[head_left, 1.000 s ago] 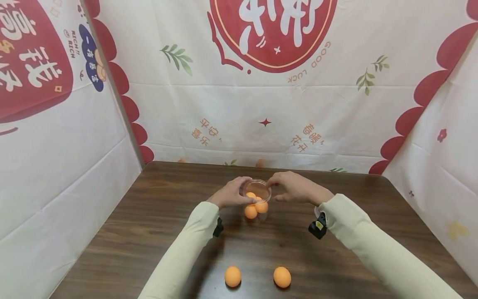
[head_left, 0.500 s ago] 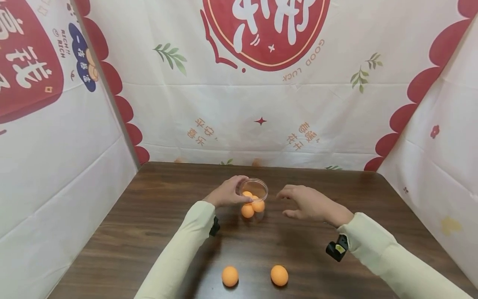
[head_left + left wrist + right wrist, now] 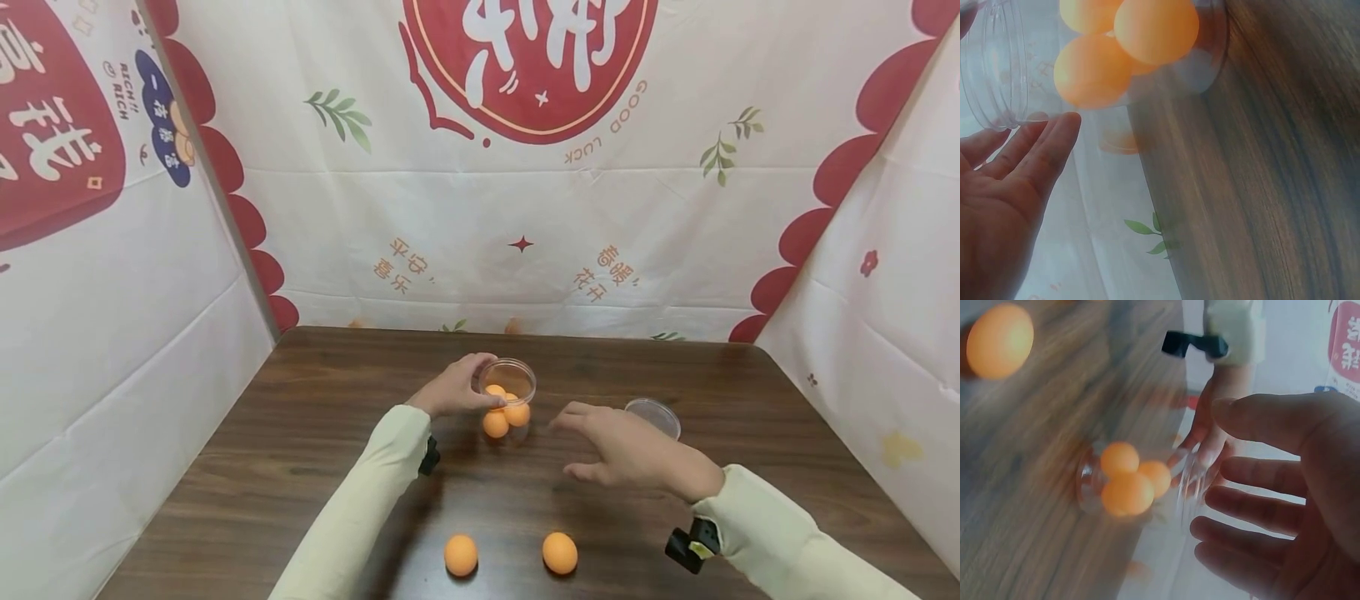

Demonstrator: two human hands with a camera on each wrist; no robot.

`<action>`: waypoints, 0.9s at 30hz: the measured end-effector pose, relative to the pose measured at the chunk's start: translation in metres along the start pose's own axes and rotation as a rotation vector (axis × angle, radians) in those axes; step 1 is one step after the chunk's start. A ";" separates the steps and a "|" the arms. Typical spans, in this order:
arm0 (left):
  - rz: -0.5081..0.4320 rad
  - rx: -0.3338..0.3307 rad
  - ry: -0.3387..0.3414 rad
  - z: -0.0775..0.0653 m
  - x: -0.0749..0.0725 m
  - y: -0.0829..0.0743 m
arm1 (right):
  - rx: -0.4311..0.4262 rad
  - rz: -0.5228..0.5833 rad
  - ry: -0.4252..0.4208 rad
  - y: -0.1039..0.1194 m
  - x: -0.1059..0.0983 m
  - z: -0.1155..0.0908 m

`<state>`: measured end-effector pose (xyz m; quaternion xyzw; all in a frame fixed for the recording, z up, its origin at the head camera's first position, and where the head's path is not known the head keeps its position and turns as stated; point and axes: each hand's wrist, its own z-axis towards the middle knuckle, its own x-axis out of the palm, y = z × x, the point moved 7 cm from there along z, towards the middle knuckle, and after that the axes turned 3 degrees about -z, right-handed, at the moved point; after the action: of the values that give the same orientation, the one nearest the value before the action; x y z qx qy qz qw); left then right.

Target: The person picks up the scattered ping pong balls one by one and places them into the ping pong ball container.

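Observation:
A clear plastic jar [image 3: 533, 390] stands upright on the table, with several orange ping-pong balls [image 3: 496, 423] inside. Around the jar's upper rim my left hand [image 3: 452, 390] holds on, thumb at the near side and fingers behind. In the left wrist view its fingers [image 3: 1054, 150] touch the clear wall just below the rim. My right hand [image 3: 630, 450] hovers right of the jar, apart from it, fingers spread and loosely bent, holding nothing. Behind that hand lies a clear round lid [image 3: 655, 415], partly covered by it in the head view.
Two loose orange balls lie near the front of the dark wooden table [image 3: 315, 467]: a left one [image 3: 461, 555] and a right one [image 3: 560, 553]. A printed white cloth [image 3: 465, 208] hangs behind the table, with more cloth along both sides.
My right hand has moved away from the jar's rim, rightward and toward me, and the lid has come into view behind it. My left hand keeps holding the jar; the head view has shifted slightly.

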<state>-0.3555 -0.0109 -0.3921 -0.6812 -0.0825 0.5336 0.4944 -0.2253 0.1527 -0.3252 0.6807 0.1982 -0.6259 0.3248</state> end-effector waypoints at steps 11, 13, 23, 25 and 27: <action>0.004 0.010 0.006 0.000 0.001 -0.002 | -0.066 0.000 -0.020 0.023 0.012 -0.012; 0.007 0.014 0.008 -0.001 0.000 -0.002 | -0.083 0.002 -0.031 0.026 0.015 -0.014; -0.001 -0.009 -0.001 -0.002 0.001 -0.001 | -0.074 0.070 0.064 0.033 0.042 -0.016; 0.009 -0.013 -0.004 -0.002 0.001 -0.001 | -0.065 0.089 0.085 0.033 0.049 -0.017; 0.007 -0.012 0.000 -0.002 0.002 0.000 | -0.068 0.109 0.099 0.033 0.057 -0.018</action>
<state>-0.3534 -0.0107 -0.3930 -0.6843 -0.0833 0.5350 0.4884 -0.1825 0.1336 -0.3749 0.7092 0.1978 -0.5657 0.3714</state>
